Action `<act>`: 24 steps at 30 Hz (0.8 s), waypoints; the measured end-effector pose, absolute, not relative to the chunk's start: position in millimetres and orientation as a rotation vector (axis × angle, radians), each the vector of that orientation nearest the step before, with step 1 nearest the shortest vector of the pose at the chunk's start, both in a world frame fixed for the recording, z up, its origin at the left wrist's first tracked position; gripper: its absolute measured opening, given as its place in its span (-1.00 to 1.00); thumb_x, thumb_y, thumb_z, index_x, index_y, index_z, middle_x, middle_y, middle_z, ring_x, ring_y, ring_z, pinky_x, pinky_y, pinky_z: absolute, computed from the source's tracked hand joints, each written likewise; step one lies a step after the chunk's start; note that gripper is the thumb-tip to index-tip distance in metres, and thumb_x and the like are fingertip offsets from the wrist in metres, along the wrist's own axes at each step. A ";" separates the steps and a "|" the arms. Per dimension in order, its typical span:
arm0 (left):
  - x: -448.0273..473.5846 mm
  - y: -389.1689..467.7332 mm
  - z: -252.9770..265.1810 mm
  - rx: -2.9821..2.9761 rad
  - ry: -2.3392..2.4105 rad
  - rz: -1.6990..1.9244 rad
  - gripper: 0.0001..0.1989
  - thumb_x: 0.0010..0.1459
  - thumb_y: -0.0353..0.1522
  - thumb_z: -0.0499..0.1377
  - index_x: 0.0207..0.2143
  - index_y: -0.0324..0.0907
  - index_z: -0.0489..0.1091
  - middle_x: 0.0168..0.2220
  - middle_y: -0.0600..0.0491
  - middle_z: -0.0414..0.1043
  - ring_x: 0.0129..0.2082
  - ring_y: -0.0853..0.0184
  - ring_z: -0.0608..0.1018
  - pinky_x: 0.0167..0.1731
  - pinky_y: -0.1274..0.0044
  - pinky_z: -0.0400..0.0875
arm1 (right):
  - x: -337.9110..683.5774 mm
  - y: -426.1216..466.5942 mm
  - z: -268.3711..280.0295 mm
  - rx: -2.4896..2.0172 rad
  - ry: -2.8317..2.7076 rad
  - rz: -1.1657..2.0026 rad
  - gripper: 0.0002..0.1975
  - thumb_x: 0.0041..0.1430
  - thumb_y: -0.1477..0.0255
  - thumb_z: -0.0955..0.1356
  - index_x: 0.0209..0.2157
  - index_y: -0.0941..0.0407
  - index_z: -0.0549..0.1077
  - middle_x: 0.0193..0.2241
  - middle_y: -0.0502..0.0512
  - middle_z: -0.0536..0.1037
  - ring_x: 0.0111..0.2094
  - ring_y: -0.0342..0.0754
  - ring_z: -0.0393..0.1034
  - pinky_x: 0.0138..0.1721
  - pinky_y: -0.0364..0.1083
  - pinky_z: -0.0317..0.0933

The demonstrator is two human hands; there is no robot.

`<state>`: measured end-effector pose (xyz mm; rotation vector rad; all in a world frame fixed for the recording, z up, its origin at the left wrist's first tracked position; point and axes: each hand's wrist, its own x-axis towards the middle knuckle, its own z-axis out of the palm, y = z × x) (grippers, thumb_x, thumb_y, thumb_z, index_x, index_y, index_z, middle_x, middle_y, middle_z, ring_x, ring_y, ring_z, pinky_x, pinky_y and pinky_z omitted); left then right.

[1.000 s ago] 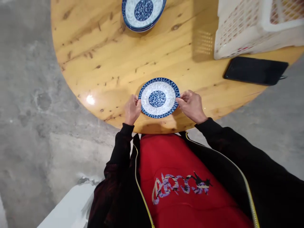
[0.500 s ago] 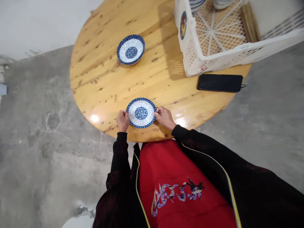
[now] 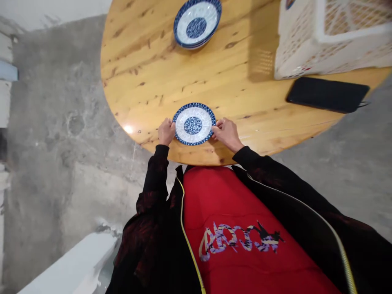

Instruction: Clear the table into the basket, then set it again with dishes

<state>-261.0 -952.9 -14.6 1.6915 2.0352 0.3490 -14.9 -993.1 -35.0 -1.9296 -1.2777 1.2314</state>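
A round blue-and-white plate (image 3: pixel 192 125) with a patterned rim and a speckled blue centre is at the near edge of the wooden table (image 3: pixel 147 81). My left hand (image 3: pixel 167 131) pinches its left rim, fingers closed. On the opposite side my right hand (image 3: pixel 226 131) is closed on the right rim, thumb on top. Whether the plate rests on the wood or is lifted slightly, I cannot tell. Farther back on the table sits a small stack of matching blue-and-white dishes (image 3: pixel 197 27), touched by neither hand.
A white plastic crate (image 3: pixel 301 45) with lattice walls stands at the back right. In front of it lies a black phone (image 3: pixel 327 94) near the table's right edge. A white object (image 3: pixel 73 265) stands at the lower left, on the grey concrete floor (image 3: pixel 82 122).
The camera view has shifted, so the table, crate and phone appear higher and farther right. Both hands keep their hold on the plate's rim, and the dish stack stays put on the table.
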 end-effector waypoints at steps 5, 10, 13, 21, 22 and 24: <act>-264.4 -961.2 -29.8 1.671 2.008 0.421 -0.66 0.25 -0.47 0.12 -0.49 -0.07 0.01 -0.46 0.05 0.31 -0.34 0.23 0.45 -0.19 0.43 0.30 | -14.7 -994.5 -40.5 -1.888 -1.207 1.273 -0.86 0.07 0.54 0.34 -0.43 0.03 0.29 -0.67 -0.04 0.45 -0.59 0.04 0.46 -0.44 -0.02 0.37; -263.1 -972.1 -35.2 1.642 1.982 0.472 -0.66 0.28 -0.46 0.11 -0.49 -0.07 0.02 -0.46 0.05 0.31 -0.33 0.23 0.46 -0.18 0.42 0.31 | -14.8 -994.9 -45.5 -1.878 -1.168 1.244 -0.86 0.02 0.52 0.35 -0.44 0.03 0.28 -0.68 -0.05 0.45 -0.63 0.04 0.45 -0.53 -0.02 0.36; -262.3 -974.3 -34.4 1.628 1.982 0.476 -0.68 0.28 -0.46 0.11 -0.48 -0.07 0.04 -0.46 0.06 0.30 -0.34 0.23 0.46 -0.20 0.42 0.30 | -14.9 -994.8 -50.0 -1.864 -1.171 1.226 -0.86 0.00 0.50 0.37 -0.44 0.03 0.29 -0.69 -0.07 0.42 -0.64 0.02 0.43 -0.54 -0.01 0.37; -263.2 -971.2 -29.3 1.622 1.970 0.442 -0.64 0.28 -0.45 0.12 -0.51 -0.08 0.02 -0.48 0.06 0.31 -0.32 0.24 0.47 -0.20 0.45 0.31 | -14.4 -996.2 -44.9 -1.876 -1.236 1.233 -0.87 0.05 0.49 0.37 -0.39 0.04 0.30 -0.64 0.00 0.47 -0.56 0.08 0.49 -0.42 0.07 0.45; -263.4 -971.6 -28.4 1.616 1.975 0.426 -0.64 0.29 -0.43 0.12 -0.52 -0.08 0.03 -0.48 0.06 0.32 -0.32 0.24 0.47 -0.20 0.45 0.31 | -14.2 -996.0 -43.3 -1.880 -1.255 1.247 -0.88 0.07 0.49 0.36 -0.39 0.04 0.31 -0.64 0.01 0.48 -0.56 0.08 0.49 -0.40 0.07 0.45; -263.6 -974.1 -25.9 1.585 1.988 0.395 -0.63 0.32 -0.38 0.11 -0.54 -0.08 0.05 -0.49 0.06 0.32 -0.33 0.25 0.47 -0.21 0.46 0.31 | -14.5 -995.0 -40.7 -1.883 -1.315 1.288 -0.90 0.11 0.48 0.36 -0.41 0.05 0.32 -0.64 0.02 0.48 -0.55 0.08 0.50 -0.36 0.06 0.45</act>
